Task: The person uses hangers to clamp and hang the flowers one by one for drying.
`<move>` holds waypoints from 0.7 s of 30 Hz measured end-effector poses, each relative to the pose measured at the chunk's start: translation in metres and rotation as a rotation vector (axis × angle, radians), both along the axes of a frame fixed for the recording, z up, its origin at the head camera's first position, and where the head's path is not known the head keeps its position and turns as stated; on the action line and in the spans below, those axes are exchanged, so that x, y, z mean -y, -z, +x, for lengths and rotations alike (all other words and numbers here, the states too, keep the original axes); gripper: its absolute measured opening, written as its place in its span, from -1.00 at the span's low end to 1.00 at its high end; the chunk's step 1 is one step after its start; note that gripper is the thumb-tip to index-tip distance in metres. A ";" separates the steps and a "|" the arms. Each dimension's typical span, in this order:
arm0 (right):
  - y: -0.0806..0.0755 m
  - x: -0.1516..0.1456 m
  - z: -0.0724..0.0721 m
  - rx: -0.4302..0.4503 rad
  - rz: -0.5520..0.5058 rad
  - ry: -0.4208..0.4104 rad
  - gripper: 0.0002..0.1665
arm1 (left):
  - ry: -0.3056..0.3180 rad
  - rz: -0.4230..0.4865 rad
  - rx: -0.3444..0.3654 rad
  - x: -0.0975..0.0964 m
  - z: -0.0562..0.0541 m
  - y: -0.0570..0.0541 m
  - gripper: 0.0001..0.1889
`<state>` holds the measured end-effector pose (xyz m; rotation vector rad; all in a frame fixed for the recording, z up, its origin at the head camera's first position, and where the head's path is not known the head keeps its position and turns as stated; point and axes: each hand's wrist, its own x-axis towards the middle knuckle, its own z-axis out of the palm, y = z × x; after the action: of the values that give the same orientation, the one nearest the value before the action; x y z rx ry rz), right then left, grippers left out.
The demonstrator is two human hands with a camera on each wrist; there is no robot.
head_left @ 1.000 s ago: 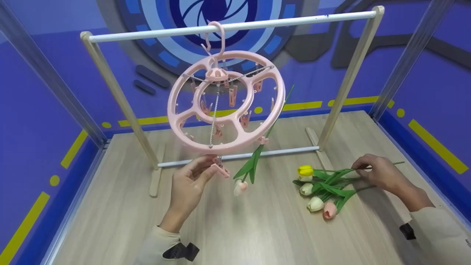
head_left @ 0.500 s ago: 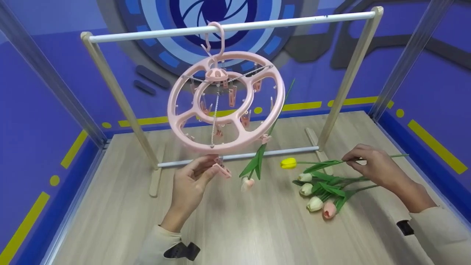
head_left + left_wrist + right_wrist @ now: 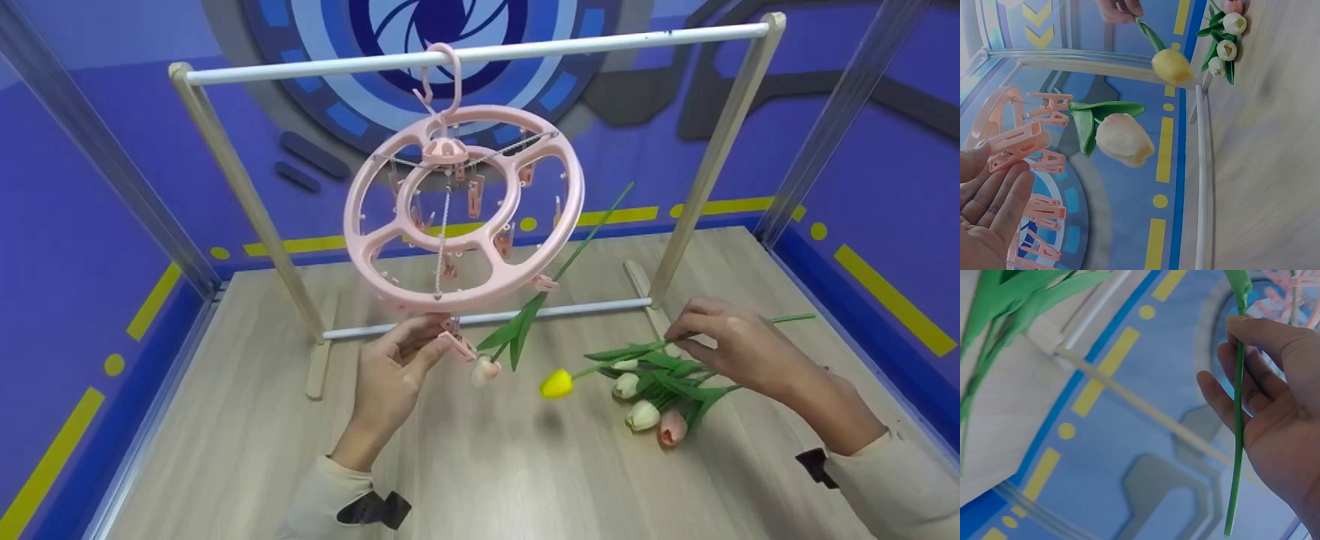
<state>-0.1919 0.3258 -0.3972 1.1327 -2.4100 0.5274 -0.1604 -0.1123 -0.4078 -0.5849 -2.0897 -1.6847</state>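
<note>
My left hand (image 3: 390, 375) pinches a pink clothespin (image 3: 1019, 145) at the near rim of a round pink clip hanger (image 3: 465, 296). Between thumb and fingers of my right hand (image 3: 739, 337) is the stem of a yellow artificial tulip (image 3: 556, 384), held above the table with its bloom pointing left. The tulip's green stem (image 3: 1238, 416) runs down past the palm in the right wrist view. A pale pink-white tulip (image 3: 1124, 139) hangs bloom down from another clip (image 3: 545, 283) on the hanger, just right of my left hand.
Several white and pink tulips (image 3: 643, 415) lie in a bunch on the table, below my right hand. The hanger hooks over the white top bar (image 3: 585, 46) of a wooden-legged rack (image 3: 712, 165). Printed blue panels (image 3: 885, 225) wall in the table.
My right hand has lifted the yellow tulip off the bunch and carried it left towards the hanger. The hanging tulip has swung a little; my left hand stays at the clothespin.
</note>
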 end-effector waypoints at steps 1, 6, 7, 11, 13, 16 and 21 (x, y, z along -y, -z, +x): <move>-0.002 0.003 0.002 0.005 0.007 -0.015 -0.50 | 0.000 -0.001 -0.002 0.000 0.000 0.000 -0.72; -0.010 0.017 0.010 0.025 0.022 -0.067 -0.48 | 0.003 -0.003 0.004 -0.002 0.000 -0.001 -0.72; -0.011 0.019 0.011 0.022 0.022 -0.075 -0.48 | 0.005 -0.002 0.007 -0.002 0.000 -0.001 -0.72; -0.015 0.029 0.014 0.020 0.026 -0.101 -0.48 | 0.008 -0.001 0.011 -0.003 0.001 -0.001 -0.71; -0.017 0.034 0.015 0.031 0.025 -0.115 -0.50 | 0.011 0.001 0.012 -0.004 0.001 -0.001 -0.72; -0.021 0.042 0.016 0.046 0.017 -0.138 -0.51 | 0.014 -0.002 0.015 -0.006 0.001 -0.002 -0.71; -0.024 0.054 0.015 0.033 -0.008 -0.188 -0.50 | 0.029 0.002 0.022 -0.011 0.002 -0.003 -0.72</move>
<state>-0.1770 0.2717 -0.3737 1.3659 -2.3397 0.6192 -0.1581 -0.1016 -0.4046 -0.6010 -2.1042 -1.7162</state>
